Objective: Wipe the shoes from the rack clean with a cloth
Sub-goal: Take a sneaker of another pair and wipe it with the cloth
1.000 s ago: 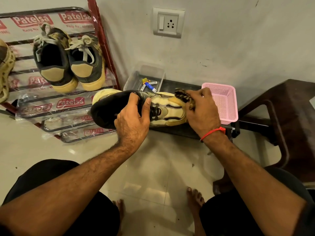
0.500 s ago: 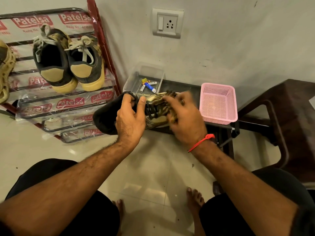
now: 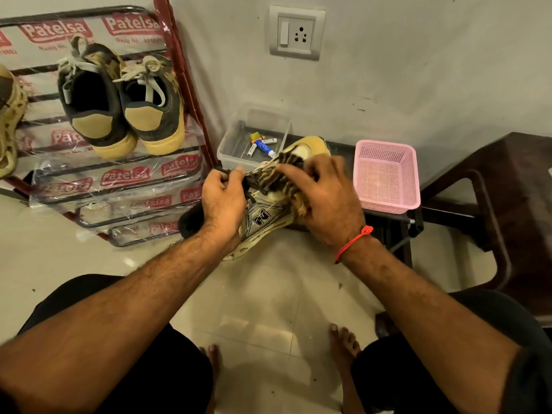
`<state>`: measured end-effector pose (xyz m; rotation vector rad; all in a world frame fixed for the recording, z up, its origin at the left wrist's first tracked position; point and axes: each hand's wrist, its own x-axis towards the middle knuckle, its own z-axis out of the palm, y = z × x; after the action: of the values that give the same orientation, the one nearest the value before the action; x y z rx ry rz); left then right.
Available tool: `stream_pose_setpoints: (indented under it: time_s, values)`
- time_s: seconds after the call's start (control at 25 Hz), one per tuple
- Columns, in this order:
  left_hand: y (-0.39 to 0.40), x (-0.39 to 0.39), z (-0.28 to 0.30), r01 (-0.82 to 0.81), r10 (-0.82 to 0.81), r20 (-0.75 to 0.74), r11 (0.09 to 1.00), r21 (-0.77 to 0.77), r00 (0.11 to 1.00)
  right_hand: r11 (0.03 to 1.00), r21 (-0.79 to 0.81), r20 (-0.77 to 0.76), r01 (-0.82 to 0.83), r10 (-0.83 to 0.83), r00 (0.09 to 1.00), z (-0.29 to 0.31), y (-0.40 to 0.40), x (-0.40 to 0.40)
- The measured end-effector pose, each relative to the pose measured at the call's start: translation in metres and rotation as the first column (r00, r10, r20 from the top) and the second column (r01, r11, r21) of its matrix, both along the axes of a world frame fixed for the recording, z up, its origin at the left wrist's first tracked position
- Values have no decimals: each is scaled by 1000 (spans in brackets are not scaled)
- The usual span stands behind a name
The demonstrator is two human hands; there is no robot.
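Gripping the shoe (image 3: 263,218) around its dark collar, the left hand (image 3: 222,201) curls its fingers over the black laces, while the right hand (image 3: 324,198) pinches a striped brown-and-black cloth (image 3: 276,171) against the upper. Held in the air above the floor and just in front of the clear box, the shoe is cream and grey mesh with a chunky, scuffed sole and a black "N" on its side. A red thread (image 3: 354,242) circles the right wrist.

Glossy pale tiles (image 3: 268,309) cover the floor; the grey plastered wall carries a white switch and socket plate (image 3: 296,32). At the left leans a metal rack (image 3: 167,94) with red side posts, wrapped in clear film printed "Patelsa", holding a pair of dark suede sneakers (image 3: 119,97) with tan heels and yellowish soles. A clear plastic box (image 3: 236,144) holds batteries (image 3: 263,143), beside a pink perforated basket (image 3: 385,177) and a dark brown chair (image 3: 493,204).
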<state>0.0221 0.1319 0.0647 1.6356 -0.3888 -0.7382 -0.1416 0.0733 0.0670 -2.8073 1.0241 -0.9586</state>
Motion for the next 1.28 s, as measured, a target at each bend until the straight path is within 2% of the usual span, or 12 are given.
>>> stream_pose_setpoints:
  time_s: [0.12,0.28,0.4,0.48,0.56,0.64,0.8,0.96,1.04,1.12,1.2,1.28]
  values:
    - [0,-2,-2,33,-33,74,999,3,997,971,155,116,180,-199,973,2,-24,-14]
    - [2,-3,-7,78,-75,115,997,-17,991,879,419,263,227,-357,896,-5,-42,-27]
    - [1,0,-7,47,-46,73,999,-10,996,942,317,226,114,-192,955,-3,-15,-10]
    - [0,0,-7,10,-10,-4,1000,3,1000,986,162,92,-28,13,996,-9,12,7]
    - [-1,-1,-6,-16,18,-134,1000,17,991,994,61,-20,-90,91,996,-13,17,9]
    - [-3,-1,-6,-20,22,-256,1000,10,966,998,57,2,-25,25,1000,-10,-5,-1]
    - [-3,-1,-9,23,-12,-325,999,29,946,956,244,206,165,-217,954,-9,-27,-14]
    - [-2,4,-5,-2,17,-399,999,37,917,982,59,57,-182,178,982,-24,32,13]
    - [-4,9,-2,13,-1,-465,1000,24,885,971,-34,-22,-238,238,971,-18,26,11]
    - [-6,10,-2,42,-29,-470,999,19,882,996,-56,63,-70,74,995,-11,1,2]
    - [-6,9,-7,56,-35,-423,998,39,906,989,86,203,120,-135,970,-5,-28,-14]
    - [-6,6,-13,81,-54,-407,995,51,912,959,234,288,162,-227,930,-3,-36,-22]
